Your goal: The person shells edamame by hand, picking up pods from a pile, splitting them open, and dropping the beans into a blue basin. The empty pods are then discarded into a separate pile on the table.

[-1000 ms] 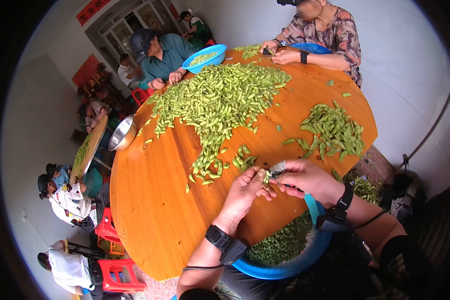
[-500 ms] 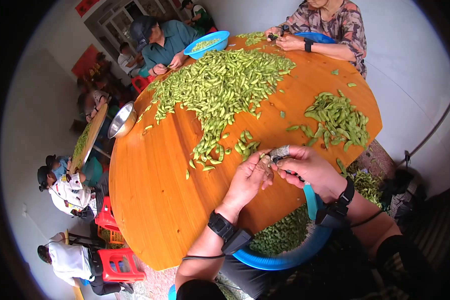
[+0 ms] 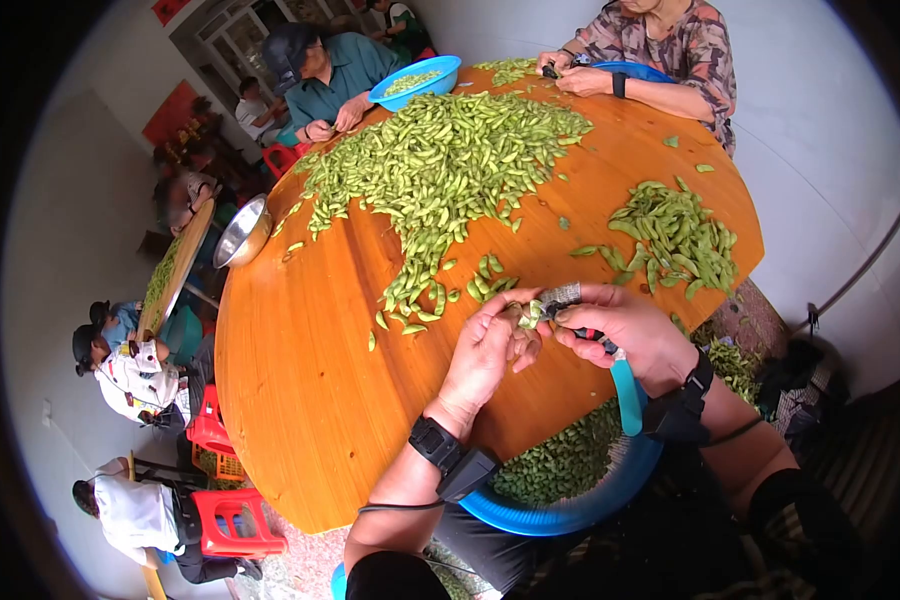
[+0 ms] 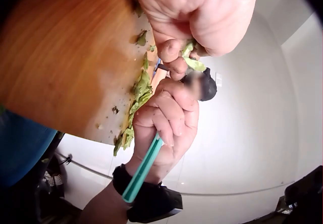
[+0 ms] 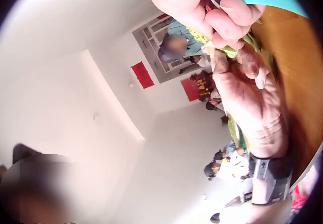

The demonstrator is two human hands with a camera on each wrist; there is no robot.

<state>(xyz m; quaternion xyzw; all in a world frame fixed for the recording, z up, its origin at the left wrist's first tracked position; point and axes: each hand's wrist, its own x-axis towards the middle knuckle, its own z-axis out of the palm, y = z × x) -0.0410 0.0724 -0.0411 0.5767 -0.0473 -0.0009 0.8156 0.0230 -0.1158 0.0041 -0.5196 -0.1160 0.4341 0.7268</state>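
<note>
Fingertips of my left hand (image 3: 475, 355) pinch a green soybean pod (image 3: 530, 314), which shows pale green between the two hands. My right hand (image 3: 635, 330) grips a hand tool with a teal handle (image 3: 627, 395) and a black-and-red part, its tip right at the pod. A grey wrap (image 3: 562, 294) covers the right index finger. In the left wrist view, the teal handle (image 4: 144, 169) sticks out below the curled right fingers. The right wrist view shows the pod (image 5: 229, 51) where the fingers of both hands meet; the tool's tip is hidden there.
A large heap of pods (image 3: 450, 160) covers the wooden table's (image 3: 300, 400) far half, with a smaller pile (image 3: 680, 235) at right. Below the near edge stands a blue tub (image 3: 530, 522) of shelled beans (image 3: 560, 465). A metal bowl (image 3: 243, 235) sits at left; two people work opposite.
The right hand has turned a little, so more of the teal handle and the red part shows. More of the pod is visible between the fingertips. The head view has shifted slightly.
</note>
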